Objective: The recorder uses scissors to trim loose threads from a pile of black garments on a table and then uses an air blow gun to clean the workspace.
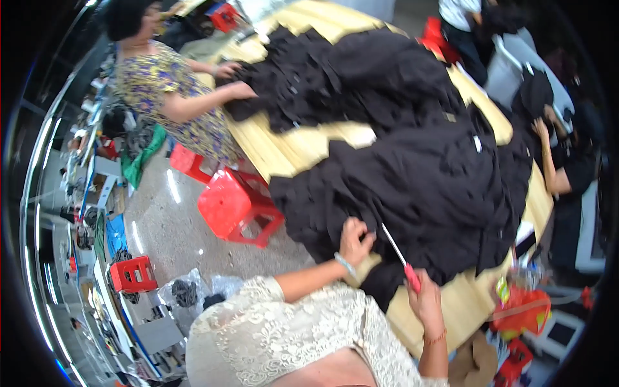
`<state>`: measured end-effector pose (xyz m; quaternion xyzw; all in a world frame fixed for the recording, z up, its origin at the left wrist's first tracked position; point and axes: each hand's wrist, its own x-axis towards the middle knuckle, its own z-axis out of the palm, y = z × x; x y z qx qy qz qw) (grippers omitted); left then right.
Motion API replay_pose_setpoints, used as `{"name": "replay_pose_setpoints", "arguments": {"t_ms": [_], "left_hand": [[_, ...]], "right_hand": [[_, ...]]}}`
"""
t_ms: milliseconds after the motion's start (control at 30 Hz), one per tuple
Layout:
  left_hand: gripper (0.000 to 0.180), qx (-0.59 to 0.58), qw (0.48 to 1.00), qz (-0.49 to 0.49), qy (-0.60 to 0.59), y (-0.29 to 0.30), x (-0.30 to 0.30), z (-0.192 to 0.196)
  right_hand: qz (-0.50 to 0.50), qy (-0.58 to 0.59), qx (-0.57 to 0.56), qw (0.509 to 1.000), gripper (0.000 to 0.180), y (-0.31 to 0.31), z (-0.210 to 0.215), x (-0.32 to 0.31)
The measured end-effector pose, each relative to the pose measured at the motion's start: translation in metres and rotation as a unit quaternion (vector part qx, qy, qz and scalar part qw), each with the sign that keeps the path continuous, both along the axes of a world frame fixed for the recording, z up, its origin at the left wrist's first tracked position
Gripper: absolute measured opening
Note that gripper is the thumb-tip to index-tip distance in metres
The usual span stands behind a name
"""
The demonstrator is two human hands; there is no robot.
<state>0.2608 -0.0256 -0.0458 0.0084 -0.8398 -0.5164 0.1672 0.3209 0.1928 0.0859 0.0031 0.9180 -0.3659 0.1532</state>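
Over cloth (429,193), tool (411,275) diagonally forward-left

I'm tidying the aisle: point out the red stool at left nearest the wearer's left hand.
The front stool beside the table; the partly hidden stool and lower-left stool are farther from the left hand.

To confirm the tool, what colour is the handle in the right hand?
The handle in the right hand is pinkish red, seen in the head view.

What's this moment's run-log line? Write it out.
left hand: at black cloth | right hand: holding red-handled tool | wooden table: beneath cloth
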Motion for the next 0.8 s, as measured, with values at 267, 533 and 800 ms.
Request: {"name": "replay_pose_setpoints", "arguments": {"t_ms": [267,533,800], "left_hand": [[0.007,0.226,0.968,-0.031,-0.104,-0.009,0.002,0.010],[0.006,0.271,0.951,-0.070,-0.130,-0.011,0.009,0.025],[0.007,0.301,0.940,-0.079,-0.138,-0.023,0.000,0.028]], "right_hand": [[0.047,-0.064,0.074,0.994,0.021,0.015,0.011,0.017],[0.060,-0.059,0.086,0.993,0.023,0.002,0.017,0.023],[0.084,-0.072,0.086,0.990,0.028,0.000,0.020,0.015]]}}
